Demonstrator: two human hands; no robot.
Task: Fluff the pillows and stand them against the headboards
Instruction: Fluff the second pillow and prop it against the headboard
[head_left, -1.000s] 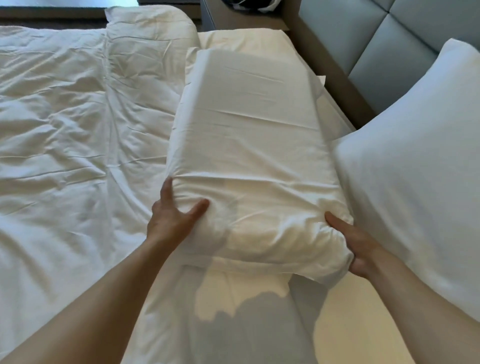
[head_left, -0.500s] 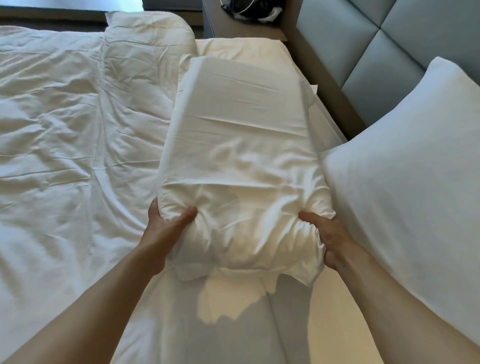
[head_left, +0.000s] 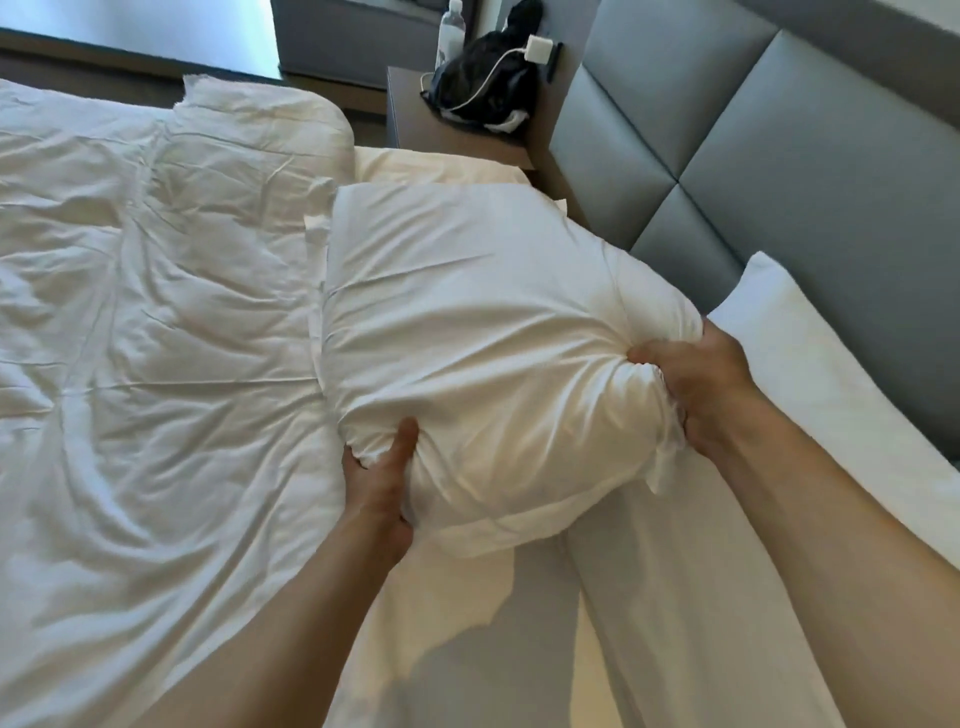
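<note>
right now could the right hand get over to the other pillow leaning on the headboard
Probably yes. The right hand is shut on the near end of the pillow, and the second pillow lies just beside it against the headboard, with nothing between. It would have to let go first.

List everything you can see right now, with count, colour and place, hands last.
Held pillow: 1, white, centre, gripped at its near end.
Second pillow: 1, white, right, against the headboard.
Duvet: 1, white, rumpled, left half of the bed.
Sheet: 1, cream, showing beyond the held pillow.
Headboard: 1, grey, padded panels, upper right.
Nightstand: 1, brown, top centre beside the headboard.
Bag: 1, black, on the nightstand.
Charger: 1, white, with cable, on the bag.
Bottle: 1, clear, behind the bag.
Hands: 2, bare; left hand and right hand both squeezing the held pillow.
</note>
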